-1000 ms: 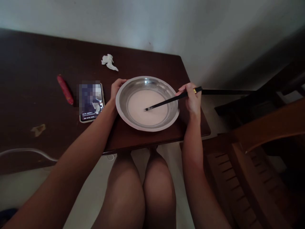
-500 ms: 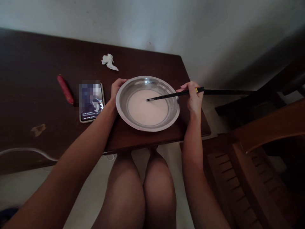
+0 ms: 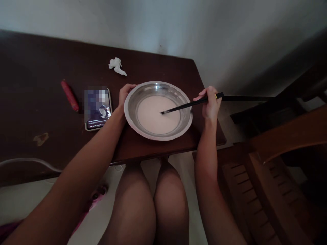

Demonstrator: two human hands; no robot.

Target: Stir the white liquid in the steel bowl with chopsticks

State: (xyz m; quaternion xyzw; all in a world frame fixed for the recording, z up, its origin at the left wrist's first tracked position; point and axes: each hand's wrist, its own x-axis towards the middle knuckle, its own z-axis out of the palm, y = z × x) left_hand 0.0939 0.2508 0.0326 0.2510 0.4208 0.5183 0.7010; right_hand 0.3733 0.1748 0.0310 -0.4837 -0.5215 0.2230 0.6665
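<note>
A wide metal bowl (image 3: 131, 120) stands near the front edge of the dark wooden table (image 3: 153, 149), with a pale, milky liquid (image 3: 155, 119) in it. My left hand (image 3: 125, 95) grips the bowl's left rim; some of its fingers are hidden behind the bowl. Held in my right hand (image 3: 211, 103), to the right of the bowl, are black chopsticks (image 3: 189, 104) with a gold band near the upper end. They slant down over the right rim, and their tips are at the liquid's surface near the middle.
Left of the bowl lies a lit phone (image 3: 98, 109), beside a red stick-shaped packet (image 3: 69, 95). A crumpled tissue (image 3: 117, 65) is farther back. A white cable (image 3: 30, 159) runs along the front left, and a wooden chair (image 3: 245, 183) stands at right.
My right hand has shifted slightly to the right, and the chopstick tips have moved right and nearer to me in the liquid. Something pink now shows on the floor below my left arm.
</note>
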